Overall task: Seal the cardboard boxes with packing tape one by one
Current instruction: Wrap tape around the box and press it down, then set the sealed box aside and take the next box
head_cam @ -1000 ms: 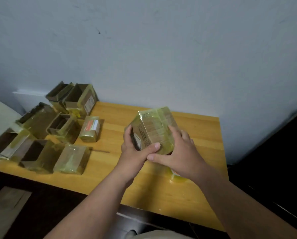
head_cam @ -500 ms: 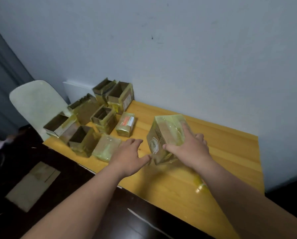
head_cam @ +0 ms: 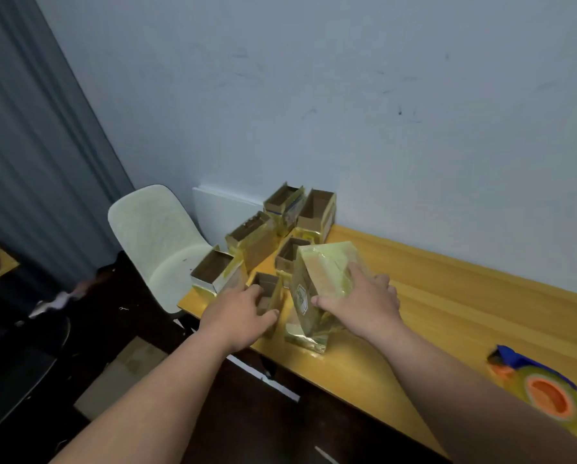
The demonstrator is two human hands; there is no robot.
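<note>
While gripped: taped box (head_cam: 320,279) (right hand (head_cam: 364,306)).

We saw a pale plastic chair (head_cam: 153,236) standing just beside the left end of the yellow wooden surface (head_cam: 448,296), with a grey curtain (head_cam: 36,162) hanging behind it. A scuffed bluish wall (head_cam: 347,95) ran along the surface's far edge, and a white panel (head_cam: 220,212) leaned against it.

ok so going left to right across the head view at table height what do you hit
White chair → left hand on an open box → taped box → right hand gripping it → tape dispenser on the table.
</note>
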